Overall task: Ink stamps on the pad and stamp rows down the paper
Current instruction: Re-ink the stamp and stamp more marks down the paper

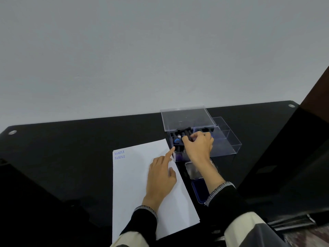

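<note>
Black sleeves [229,198] are entering from the bottom edge over the dark table [71,139]. White paper [135,184], bearing two "SAMPLE" prints [119,154] at its top left, is lying under the left hand [161,177], whose index finger is extending toward the clear stamp case [199,138]. Inside that case, the right hand [199,145] is gripping a black stamp [187,135]. Beneath the right forearm, the blue ink pad [198,189] is sitting open.
</note>
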The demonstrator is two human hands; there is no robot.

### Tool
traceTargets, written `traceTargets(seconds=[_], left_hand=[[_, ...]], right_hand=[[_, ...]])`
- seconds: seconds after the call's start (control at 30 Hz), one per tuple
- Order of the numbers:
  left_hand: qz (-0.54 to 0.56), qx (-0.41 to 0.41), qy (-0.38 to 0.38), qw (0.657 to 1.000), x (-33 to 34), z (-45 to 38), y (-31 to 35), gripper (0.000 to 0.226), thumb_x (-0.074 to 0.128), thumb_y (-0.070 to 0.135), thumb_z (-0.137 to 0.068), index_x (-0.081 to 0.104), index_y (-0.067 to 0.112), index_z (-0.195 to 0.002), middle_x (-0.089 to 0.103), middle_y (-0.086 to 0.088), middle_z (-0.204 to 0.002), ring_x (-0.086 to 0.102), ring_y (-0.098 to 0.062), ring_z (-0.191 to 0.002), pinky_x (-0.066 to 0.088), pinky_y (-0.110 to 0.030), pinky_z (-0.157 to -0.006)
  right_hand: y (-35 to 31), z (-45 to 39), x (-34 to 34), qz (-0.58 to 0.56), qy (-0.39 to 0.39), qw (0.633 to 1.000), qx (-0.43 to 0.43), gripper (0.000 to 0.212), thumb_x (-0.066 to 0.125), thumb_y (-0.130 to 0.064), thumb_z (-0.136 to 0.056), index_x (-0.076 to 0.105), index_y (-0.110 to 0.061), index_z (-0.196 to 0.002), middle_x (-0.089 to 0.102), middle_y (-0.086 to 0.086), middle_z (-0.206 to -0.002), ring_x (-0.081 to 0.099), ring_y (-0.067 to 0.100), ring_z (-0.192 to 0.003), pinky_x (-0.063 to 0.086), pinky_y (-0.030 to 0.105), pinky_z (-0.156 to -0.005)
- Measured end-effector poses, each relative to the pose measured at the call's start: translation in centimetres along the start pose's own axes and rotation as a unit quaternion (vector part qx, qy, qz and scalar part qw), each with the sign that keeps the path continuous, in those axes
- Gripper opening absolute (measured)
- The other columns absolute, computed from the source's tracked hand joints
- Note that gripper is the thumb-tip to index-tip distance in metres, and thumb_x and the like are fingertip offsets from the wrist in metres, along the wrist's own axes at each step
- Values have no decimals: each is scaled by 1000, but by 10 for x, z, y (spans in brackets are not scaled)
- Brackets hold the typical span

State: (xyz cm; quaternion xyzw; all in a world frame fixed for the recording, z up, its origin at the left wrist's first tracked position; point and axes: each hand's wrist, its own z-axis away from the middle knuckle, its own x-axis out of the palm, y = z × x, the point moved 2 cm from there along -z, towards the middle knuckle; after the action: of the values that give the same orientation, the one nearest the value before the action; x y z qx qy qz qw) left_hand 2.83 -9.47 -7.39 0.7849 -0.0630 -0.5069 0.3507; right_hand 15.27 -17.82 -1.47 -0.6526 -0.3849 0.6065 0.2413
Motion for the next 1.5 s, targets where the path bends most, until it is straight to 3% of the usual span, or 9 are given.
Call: traceTargets(seconds=[0.13, 0.27, 0.4, 0.57, 0.77, 0.93, 1.2, 1.33, 1.5], left_hand=[[-64, -24, 26, 997, 0, 0, 2, 55, 56, 23, -82, 35, 28, -133, 54, 18, -105, 49, -7, -100, 31, -24, -94], [-121, -15, 10, 992, -3, 0, 11, 30, 51, 21, -86, 42, 27, -114, 58, 14, -105, 53, -11, -100, 32, -28, -90], [-171, -14, -23, 985, -6, 5, 21, 25, 43, 22, -95, 43, 27, -120, 57, 10, -117, 50, -14, -111, 24, -36, -103], [-5, 80, -24, 996, -7, 32, 33, 29, 51, 36, -94, 52, 29, -122, 54, 12, -125, 45, -11, -119, 23, -26, -105], [-61, 135, -150, 977, 11, 49, 28, 80, 47, 77, -77, 36, 33, -143, 32, 19, -148, 16, -4, -140, 8, -26, -114], [-47, 123, -142, 981, 14, 50, 24, 82, 47, 80, -73, 37, 36, -141, 34, 20, -147, 19, -2, -137, 6, -20, -110], [-34, 118, -132, 984, 19, 53, 21, 80, 44, 81, -75, 38, 37, -141, 36, 21, -146, 23, 0, -136, 13, -31, -117], [-29, 114, -133, 984, 20, 53, 20, 78, 45, 80, -76, 36, 38, -141, 35, 21, -146, 22, 0, -137, 8, -28, -117], [-25, 117, -128, 984, 19, 54, 20, 78, 46, 79, -76, 37, 37, -141, 35, 20, -146, 21, 0, -137, 3, -24, -114]], right_hand=[[4, 14, -22, -183, -57, 981, -11, 12, 64, -25, -85, 55, -17, -87, 61, 4, -91, 58, 19, -86, 49, 27, -70], [30, 28, -51, -166, -90, 981, -37, 6, 58, -22, -88, 54, -21, -84, 59, -9, -77, 53, 1, -66, 42, 13, -55], [62, 37, -77, -98, -106, 989, -32, 25, 59, -30, -89, 54, -15, -70, 41, -10, -55, 38, 2, -47, 33, 12, -45], [82, 47, -91, -1, -124, 992, -31, 36, 56, -36, -91, 41, -13, -68, 48, 3, -63, 41, 16, -56, 37, 28, -54], [82, 53, -89, 70, -114, 989, -62, 34, 51, -36, -93, 38, -19, -67, 49, 0, -61, 43, 16, -55, 39, 33, -52], [81, 53, -84, 84, -108, 989, -59, 35, 49, -37, -92, 39, -16, -66, 49, 2, -61, 44, 20, -56, 41, 36, -53], [78, 61, -75, 139, -67, 987, -50, 37, 44, -36, -95, 29, -21, -64, 43, 1, -57, 38, 18, -52, 28, 32, -46], [74, 68, -65, 247, -52, 964, -86, 23, 42, -32, -97, 33, -20, -79, 43, -2, -61, 43, 21, -58, 29, 31, -51], [69, 72, -57, 333, -44, 933, -128, 16, 40, -33, -99, 45, -18, -96, 64, 4, -76, 56, 25, -63, 32, 31, -53]])
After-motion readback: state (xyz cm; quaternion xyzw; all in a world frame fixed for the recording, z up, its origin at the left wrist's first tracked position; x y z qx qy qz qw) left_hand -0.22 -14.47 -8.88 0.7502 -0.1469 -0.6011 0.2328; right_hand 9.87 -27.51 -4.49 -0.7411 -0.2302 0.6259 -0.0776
